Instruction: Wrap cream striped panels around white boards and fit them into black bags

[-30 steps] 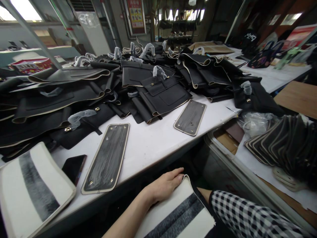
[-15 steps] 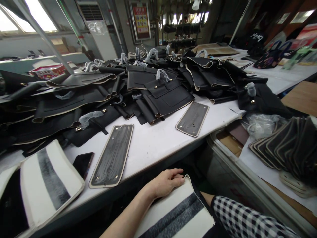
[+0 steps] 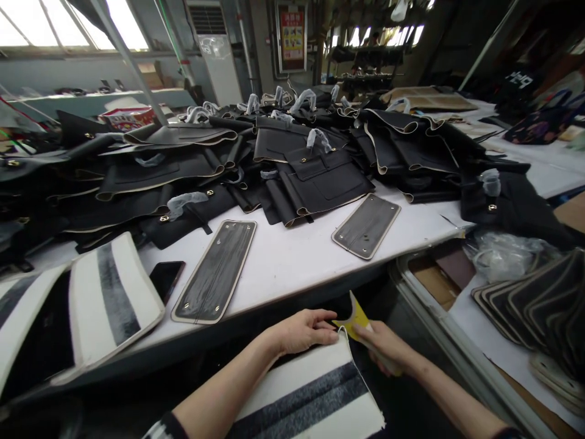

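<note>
A white panel with a dark grey stripe lies in my lap below the table edge. My left hand rests on its top edge, fingers curled over the corner. My right hand is closed on a yellow scraper-like piece that touches the panel's top right corner. On the white table lie two flat black panels with cream edges, a long one and a shorter one.
A big heap of black leather bag parts covers the table's far side. Another white striped panel and a black phone lie at the left. Stacked black panels and a plastic bag sit on a lower surface at right.
My right hand has come into view, holding the yellow piece at the panel's corner. The view has swung a little to the left. My left hand has stayed on the panel's edge.
</note>
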`<state>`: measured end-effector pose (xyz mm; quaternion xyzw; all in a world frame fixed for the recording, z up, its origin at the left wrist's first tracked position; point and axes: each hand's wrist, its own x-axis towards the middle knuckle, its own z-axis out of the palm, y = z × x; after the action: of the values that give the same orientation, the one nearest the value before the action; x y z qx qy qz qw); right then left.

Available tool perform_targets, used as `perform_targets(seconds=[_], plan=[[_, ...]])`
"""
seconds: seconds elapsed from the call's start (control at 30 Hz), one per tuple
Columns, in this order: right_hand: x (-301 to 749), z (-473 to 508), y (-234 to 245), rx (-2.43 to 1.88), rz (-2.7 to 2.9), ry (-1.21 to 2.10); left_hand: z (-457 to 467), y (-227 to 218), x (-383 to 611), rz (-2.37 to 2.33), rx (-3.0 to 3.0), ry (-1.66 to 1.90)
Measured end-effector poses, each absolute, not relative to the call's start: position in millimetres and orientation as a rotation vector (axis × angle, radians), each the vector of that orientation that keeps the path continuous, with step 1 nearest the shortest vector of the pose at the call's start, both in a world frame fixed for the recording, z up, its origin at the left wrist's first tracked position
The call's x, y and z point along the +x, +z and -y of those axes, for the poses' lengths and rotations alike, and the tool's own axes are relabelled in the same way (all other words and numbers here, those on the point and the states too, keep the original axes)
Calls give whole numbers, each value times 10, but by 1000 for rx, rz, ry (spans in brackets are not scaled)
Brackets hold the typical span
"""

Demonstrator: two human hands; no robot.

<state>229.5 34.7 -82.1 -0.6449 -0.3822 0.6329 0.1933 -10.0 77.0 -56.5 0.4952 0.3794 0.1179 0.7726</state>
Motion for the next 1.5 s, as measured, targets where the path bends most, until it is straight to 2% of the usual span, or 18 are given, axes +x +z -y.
perform_targets(seconds=[0.1,0.17,0.27,0.47,0.7,1.07,1.5], plan=[[2581,-406,-618,-1686,1313,2118,-769,-537,-94,-831,1076,241],[2641,-502,-478,-1537,1709,2146,-768,-510,-93,-829,1065,249],[2539,-711,-379,-1469,2135,1770,-766,-477,-92,-834,1052,260],[2202,-1043,-395,-1593,2453,844,-765,-501,-67,-901,1058,305],[2021,-1173,-268,-1348,2824,412,-775,-507,-56,-829,1235,428],[1975,-1175,-205,-1235,3034,223,-760,-353,-92,-834,1584,327],[1937,-950,-261,-1462,2961,91,-704,-275,-38,-942,1708,236]])
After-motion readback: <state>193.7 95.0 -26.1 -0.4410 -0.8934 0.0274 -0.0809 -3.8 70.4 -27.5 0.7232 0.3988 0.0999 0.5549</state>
